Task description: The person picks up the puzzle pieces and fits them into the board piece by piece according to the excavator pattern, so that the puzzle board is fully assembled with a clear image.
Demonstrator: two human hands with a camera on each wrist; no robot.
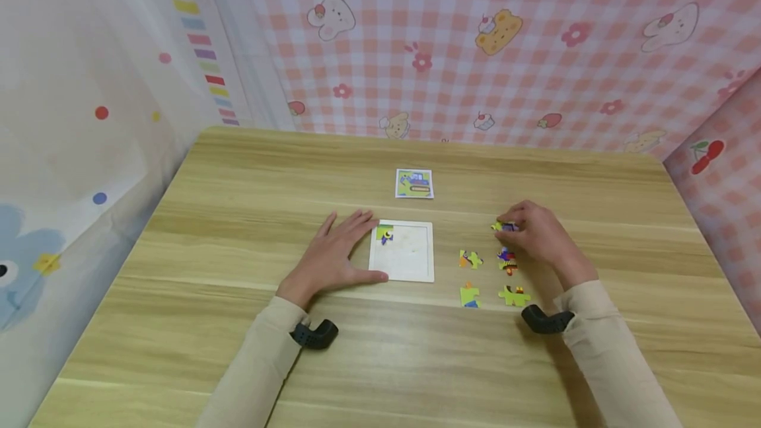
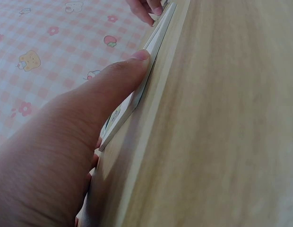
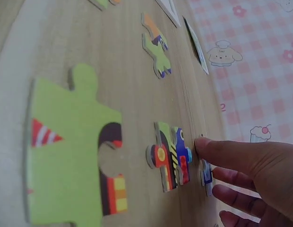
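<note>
My left hand [image 1: 333, 255] lies spread at the left side of a white square puzzle tray [image 1: 401, 277], its thumb on the near edge; the left wrist view shows the thumb [image 2: 120, 75] pressing the tray's rim. One green piece with a purple and yellow print [image 1: 385, 233] sits in the tray's upper left corner. Over on the right, my right hand [image 1: 543, 236] pinches a puzzle piece [image 1: 505, 226] between thumb and fingers at the table surface. The right wrist view shows this piece [image 3: 207, 176] partly hidden by the fingers.
Right of the tray lie a red and blue piece [image 1: 507, 261], an orange and green piece [image 1: 471, 259], a green piece with blue [image 1: 470, 296] and another green piece [image 1: 514, 296]. A small picture card [image 1: 414, 183] lies behind the tray. Patterned cloth hangs behind the table.
</note>
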